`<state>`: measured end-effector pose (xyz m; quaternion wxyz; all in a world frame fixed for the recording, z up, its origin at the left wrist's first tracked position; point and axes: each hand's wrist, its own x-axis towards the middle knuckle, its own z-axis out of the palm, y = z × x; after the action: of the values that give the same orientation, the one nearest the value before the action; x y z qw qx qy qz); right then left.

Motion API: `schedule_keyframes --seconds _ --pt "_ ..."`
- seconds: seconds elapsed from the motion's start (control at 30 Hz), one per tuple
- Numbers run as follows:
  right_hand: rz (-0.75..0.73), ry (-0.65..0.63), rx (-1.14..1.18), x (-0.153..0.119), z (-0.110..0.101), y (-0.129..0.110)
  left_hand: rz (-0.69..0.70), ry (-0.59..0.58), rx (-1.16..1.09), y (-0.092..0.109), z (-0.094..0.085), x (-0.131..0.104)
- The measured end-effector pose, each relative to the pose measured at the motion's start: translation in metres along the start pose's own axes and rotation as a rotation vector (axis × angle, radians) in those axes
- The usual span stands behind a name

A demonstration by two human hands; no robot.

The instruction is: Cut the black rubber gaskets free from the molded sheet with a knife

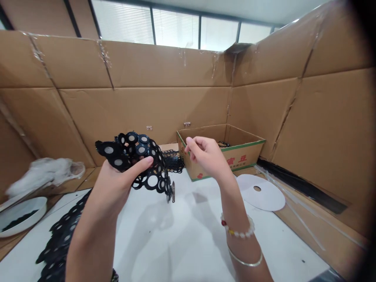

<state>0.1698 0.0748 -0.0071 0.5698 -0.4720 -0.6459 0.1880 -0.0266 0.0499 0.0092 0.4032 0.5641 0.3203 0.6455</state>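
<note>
A bunched black sheet of linked rings (141,149), some with pale discs in them, is held in my left hand (117,178), the thumb lying across it. A small pointed metal piece (173,192) shows at the sheet's lower right edge. My right hand (204,154) is raised in front of the cardboard box, apart from the sheet, its fingers curled and the thumb near the index finger. Whether anything small is between those fingertips cannot be made out.
A green-edged cardboard box (217,156) stands at the back, black ring pieces (174,161) beside it. More black ring sheets (63,239) lie at left, near a white bowl (25,219) and clear plastic (47,176). A white disc (261,192) lies right. Cardboard walls (147,105) surround the white table (152,243).
</note>
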Motion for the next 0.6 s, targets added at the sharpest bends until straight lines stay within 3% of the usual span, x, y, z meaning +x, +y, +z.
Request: schedule_keyframes --seconds 0.1,0.17,0.3,0.5,0.6 --pt "0.020 -0.169 0.024 -0.025 0.007 -0.029 0.037 0.164 -0.137 0.001 0.005 -0.002" --pt "0.017 -0.193 -0.011 -0.038 0.013 -0.043 0.039 0.243 -0.235 0.003 0.008 -0.003" --pt "-0.059 -0.104 0.036 -0.050 0.027 -0.054 0.012 0.284 -0.437 0.011 0.007 -0.006" --pt "-0.413 0.144 0.092 -0.058 0.045 -0.056 0.015 0.250 -0.589 0.015 0.000 -0.008" --pt "-0.516 0.185 0.063 -0.063 0.047 -0.058 0.027 0.211 -0.639 0.016 -0.002 -0.011"
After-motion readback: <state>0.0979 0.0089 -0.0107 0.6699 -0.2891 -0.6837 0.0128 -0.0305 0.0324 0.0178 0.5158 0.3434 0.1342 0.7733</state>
